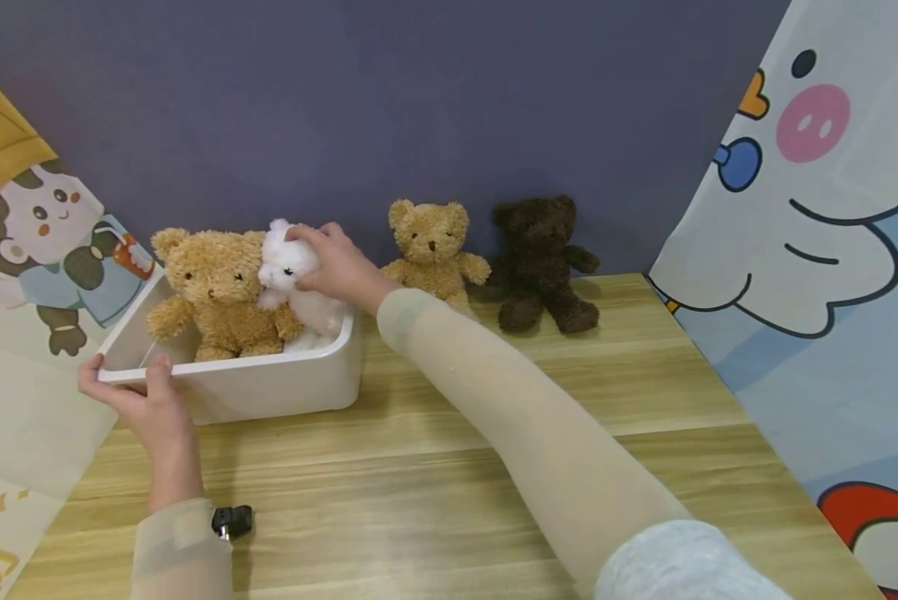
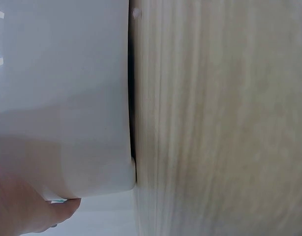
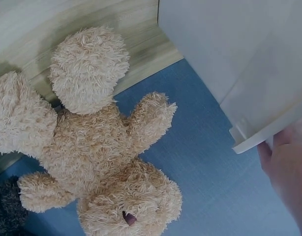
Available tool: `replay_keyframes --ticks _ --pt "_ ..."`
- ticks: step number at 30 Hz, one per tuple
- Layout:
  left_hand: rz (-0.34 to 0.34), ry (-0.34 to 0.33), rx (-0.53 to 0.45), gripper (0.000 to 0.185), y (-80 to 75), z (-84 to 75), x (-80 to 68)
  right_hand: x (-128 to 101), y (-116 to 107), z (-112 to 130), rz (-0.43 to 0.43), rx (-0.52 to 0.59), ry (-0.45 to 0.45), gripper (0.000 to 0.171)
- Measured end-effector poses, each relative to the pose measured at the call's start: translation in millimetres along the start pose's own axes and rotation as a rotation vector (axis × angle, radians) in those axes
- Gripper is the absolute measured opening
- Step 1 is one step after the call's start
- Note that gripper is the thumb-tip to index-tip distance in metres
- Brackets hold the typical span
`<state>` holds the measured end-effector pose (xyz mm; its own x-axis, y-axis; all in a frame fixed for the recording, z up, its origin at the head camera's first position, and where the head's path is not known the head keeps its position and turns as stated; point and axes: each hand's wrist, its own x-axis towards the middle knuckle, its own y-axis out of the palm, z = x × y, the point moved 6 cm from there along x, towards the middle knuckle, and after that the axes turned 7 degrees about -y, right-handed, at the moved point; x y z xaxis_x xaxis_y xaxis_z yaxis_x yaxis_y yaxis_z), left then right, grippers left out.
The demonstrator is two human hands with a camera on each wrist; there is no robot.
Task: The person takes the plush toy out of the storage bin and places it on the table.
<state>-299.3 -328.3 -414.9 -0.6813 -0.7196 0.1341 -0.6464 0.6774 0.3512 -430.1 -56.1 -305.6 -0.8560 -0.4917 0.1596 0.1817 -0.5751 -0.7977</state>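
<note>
A white plastic box (image 1: pixel 268 390) stands at the back left of the wooden table. At its front left corner my left hand (image 1: pixel 147 410) grips the rim, thumb on the front edge. Inside the box a large light-brown teddy bear (image 1: pixel 227 287) sits upright, facing forward. Beside it, at the box's right end, is a white plush animal (image 1: pixel 289 257), its lower part partly hidden by the rim. My right hand (image 1: pixel 339 265) holds this plush by the head. The right wrist view shows that hand (image 3: pixel 288 167) only in part, close to the box rim.
To the right of the box a smaller light-brown teddy bear (image 1: pixel 429 242) sits against the dark wall, partly behind my right forearm. Next to it sits a dark-brown teddy bear (image 1: pixel 540 258). Cartoon-printed panels (image 1: pixel 794 208) border the wooden table (image 1: pixel 433 500) on both sides.
</note>
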Motion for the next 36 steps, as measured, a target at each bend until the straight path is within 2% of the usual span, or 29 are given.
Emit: replay_keyframes --ticks 14,21,36 --pt "0.006 0.006 -0.029 0.06 1.7 -1.0 -1.2 -1.3 -1.3 0.6 -0.028 -0.032 0.008 0.076" --pt "0.002 0.031 -0.027 0.059 0.7 -1.4 -0.6 -2.7 -0.8 1.7 -0.028 -0.023 0.01 0.076" --pt "0.008 0.013 -0.067 0.06 -0.3 -1.2 -0.1 -3.8 2.6 -5.9 -0.073 -0.068 -0.016 0.076"
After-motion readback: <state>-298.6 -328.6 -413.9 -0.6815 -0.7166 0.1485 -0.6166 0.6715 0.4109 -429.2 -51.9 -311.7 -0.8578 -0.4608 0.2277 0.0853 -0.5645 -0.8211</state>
